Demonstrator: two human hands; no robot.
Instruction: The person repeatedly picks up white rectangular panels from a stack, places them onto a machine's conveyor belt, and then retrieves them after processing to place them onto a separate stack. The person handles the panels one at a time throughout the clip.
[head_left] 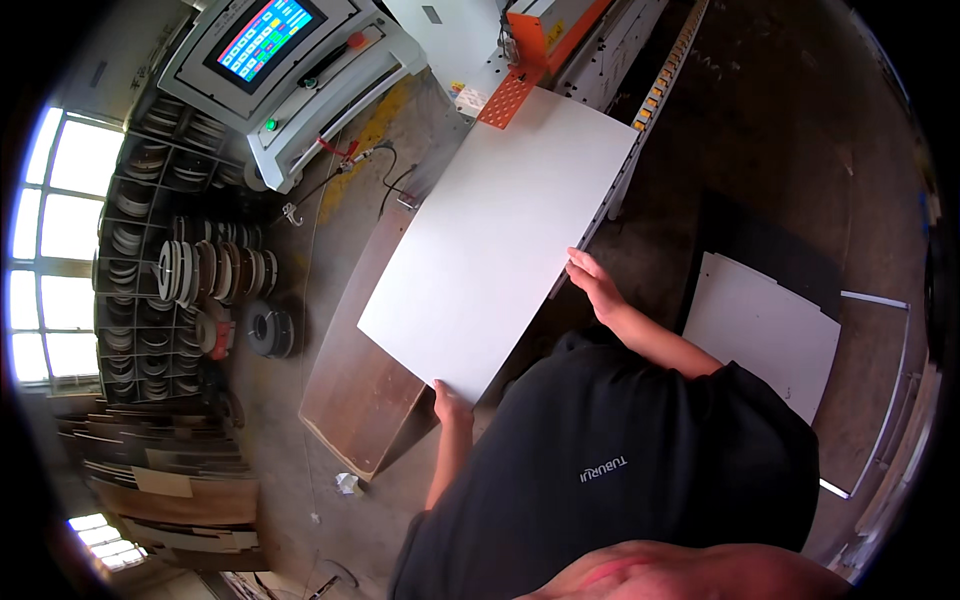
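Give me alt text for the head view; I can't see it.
A large white panel is held by the left hand at its near edge, thumb on top, with the right hand at its right edge. Its far end lies at an orange and white machine; a lit control screen and racked rolls stand left.

A white panel overlies a brown-topped stand on the floor.

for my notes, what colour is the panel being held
The panel is white, best seen in the head view.

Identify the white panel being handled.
The large white panel: the left hand and right hand touch it. The white panels at right lie apart, untouched.
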